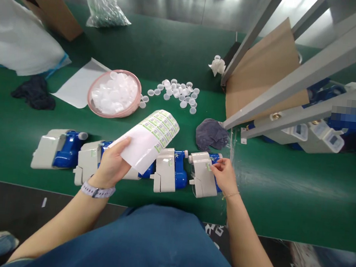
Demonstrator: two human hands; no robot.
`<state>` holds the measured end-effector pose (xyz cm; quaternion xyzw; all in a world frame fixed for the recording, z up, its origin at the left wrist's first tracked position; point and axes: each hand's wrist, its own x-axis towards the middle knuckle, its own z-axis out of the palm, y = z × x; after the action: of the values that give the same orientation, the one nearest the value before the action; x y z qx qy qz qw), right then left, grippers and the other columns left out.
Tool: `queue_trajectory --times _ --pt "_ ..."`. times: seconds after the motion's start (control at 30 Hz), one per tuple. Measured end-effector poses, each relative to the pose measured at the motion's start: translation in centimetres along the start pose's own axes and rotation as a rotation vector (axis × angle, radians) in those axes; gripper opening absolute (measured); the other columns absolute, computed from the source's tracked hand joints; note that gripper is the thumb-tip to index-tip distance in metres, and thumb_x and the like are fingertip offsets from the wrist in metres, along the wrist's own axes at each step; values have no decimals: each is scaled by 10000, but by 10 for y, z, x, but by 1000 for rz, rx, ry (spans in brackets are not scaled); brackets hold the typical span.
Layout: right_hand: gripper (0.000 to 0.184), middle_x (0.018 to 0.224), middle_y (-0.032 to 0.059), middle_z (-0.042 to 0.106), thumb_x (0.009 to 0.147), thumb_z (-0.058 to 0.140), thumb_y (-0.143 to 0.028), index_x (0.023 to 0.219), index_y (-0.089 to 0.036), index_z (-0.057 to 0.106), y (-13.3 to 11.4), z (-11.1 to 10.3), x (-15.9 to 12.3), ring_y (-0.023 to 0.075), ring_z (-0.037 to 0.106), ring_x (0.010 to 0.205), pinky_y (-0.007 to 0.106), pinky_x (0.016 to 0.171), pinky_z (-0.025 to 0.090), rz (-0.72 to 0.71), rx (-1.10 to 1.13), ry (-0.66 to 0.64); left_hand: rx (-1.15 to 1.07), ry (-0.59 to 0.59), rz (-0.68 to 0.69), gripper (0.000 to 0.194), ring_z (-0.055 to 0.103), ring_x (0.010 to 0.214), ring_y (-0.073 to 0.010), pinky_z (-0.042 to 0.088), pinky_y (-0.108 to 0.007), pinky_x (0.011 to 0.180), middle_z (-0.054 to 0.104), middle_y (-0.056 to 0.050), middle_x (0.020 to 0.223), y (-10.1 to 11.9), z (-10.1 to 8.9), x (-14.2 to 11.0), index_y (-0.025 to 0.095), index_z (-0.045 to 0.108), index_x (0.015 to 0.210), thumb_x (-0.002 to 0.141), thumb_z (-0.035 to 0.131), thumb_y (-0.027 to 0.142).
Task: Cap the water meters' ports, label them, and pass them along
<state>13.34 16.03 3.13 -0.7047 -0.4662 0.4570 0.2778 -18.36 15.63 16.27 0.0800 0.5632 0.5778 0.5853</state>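
Note:
My left hand [113, 167] is closed on the edge of a sheet of stickers [147, 141], white with rows of green printed labels along its far side. The sheet bends in the grip and covers part of the row of units below. My right hand [226, 176] pinches a small green sticker [209, 167] at the top of the rightmost white-and-blue plastic unit [204, 180]. How far the sticker is pressed down I cannot tell. Left of it stands a similar unit [166, 174] with a green sticker on its white face. More such units [48, 150] continue leftward, some partly hidden.
A pink basin [126, 112] full of translucent caps stands behind the sheet, with loose caps [184, 94] scattered beside it. A grey cloth [211, 134] lies behind the rightmost unit. Metal posts [274, 82] and cardboard [259, 74] stand at right, near another person's blue sleeve [355, 121].

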Motion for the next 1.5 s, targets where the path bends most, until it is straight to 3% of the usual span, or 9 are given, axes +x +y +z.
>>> queue_trajectory --times 0.37,0.7,0.9,1.2,1.37,1.5 --pt "302 699 -18 607 675 597 -355 892 -214 442 4 5 0 173 595 654 357 699 474 -8 -200 86 -1 -51 -32 358 522 1183 -327 465 -468 1014 625 -143 1176 -2 -3 19 88 603 1120 788 600 223" --pt "222 753 18 645 707 539 -307 900 -213 484 -21 7 -7 215 609 718 351 692 432 28 -449 96 -9 -59 -37 331 529 1176 -322 461 -471 1016 625 -138 1179 0 -3 23 90 612 1114 809 573 212" --pt "162 770 56 640 748 465 -231 901 -192 501 -31 15 -12 229 603 750 328 661 393 -40 -612 118 -2 -60 -39 345 520 1185 -328 452 -475 1025 617 -149 1189 1 0 21 82 600 1126 809 571 216" --pt "225 757 7 631 707 536 -317 900 -213 484 -17 16 -15 202 598 679 330 679 415 6 -397 196 -3 -149 3 359 462 1243 -337 380 -526 1074 578 -131 1254 5 19 29 100 569 1168 834 530 226" --pt "256 703 -10 609 678 590 -346 859 -217 463 -4 13 -7 188 601 677 315 673 439 19 -192 148 21 -245 61 353 431 1269 -337 354 -521 1093 569 -117 1269 8 33 29 123 557 1185 848 520 222" --pt "196 727 2 627 722 551 -319 868 -212 475 -12 13 -10 190 600 686 311 668 420 -11 -332 147 23 -253 47 350 446 1257 -333 339 -520 1101 577 -119 1257 6 37 29 119 556 1187 858 497 223"
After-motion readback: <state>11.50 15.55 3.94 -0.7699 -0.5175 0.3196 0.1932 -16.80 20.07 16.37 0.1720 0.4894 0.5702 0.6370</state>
